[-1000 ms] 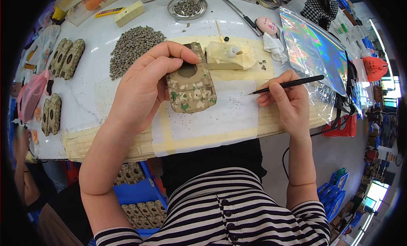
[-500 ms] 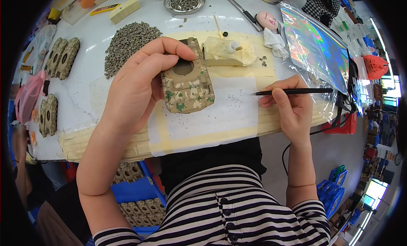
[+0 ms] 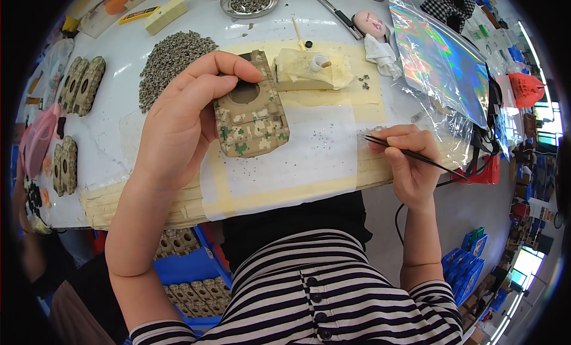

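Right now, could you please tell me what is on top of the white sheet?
Tiny loose bits are scattered on the white sheet; the camouflage part in the left hand hides its upper left, so anything there cannot be seen.

Between the camouflage hull [image 3: 253,126] in the left hand [image 3: 178,116] and the black tweezers [image 3: 423,157] in the right hand [image 3: 410,169], the white sheet [image 3: 315,172] gives a level lane dotted with specks. The tape-covered block [image 3: 300,77] bars its far side; the parts heap [image 3: 175,57] crowds the left hand, and shiny film [image 3: 437,65], height hard to judge, lies beyond the right.
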`<state>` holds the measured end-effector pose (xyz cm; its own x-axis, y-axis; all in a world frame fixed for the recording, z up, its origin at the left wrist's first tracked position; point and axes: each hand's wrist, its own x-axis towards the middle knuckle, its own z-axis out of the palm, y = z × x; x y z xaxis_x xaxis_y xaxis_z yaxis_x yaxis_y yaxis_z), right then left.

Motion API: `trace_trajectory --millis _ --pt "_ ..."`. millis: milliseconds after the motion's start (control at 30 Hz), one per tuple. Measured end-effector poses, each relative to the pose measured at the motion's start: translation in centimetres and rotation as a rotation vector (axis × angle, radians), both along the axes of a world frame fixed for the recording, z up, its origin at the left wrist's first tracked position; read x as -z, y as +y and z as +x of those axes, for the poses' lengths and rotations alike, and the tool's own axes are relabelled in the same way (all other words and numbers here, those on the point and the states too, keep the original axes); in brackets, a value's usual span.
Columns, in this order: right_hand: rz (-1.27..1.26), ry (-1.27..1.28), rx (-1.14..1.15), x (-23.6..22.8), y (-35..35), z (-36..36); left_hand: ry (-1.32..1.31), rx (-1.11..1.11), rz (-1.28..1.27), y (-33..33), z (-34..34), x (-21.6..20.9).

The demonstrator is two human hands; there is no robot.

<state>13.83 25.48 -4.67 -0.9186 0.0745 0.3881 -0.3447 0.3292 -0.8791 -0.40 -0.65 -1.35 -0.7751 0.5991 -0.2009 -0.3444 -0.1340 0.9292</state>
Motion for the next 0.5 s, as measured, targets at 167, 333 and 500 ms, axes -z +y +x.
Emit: trace_trajectory --millis 167,333,500 --pt "0.028 -0.027 0.044 0.27 0.27 0.32 -0.014 0.004 -0.001 0.09 0.12 -0.1" --pt "-0.042 -0.099 0.081 0.18 0.07 0.29 -0.021 0.003 -0.009 0.09 0.06 -0.06" --pt "-0.022 -0.113 0.092 0.19 0.1 0.25 -0.008 0.0 -0.009 0.08 0.05 -0.13"
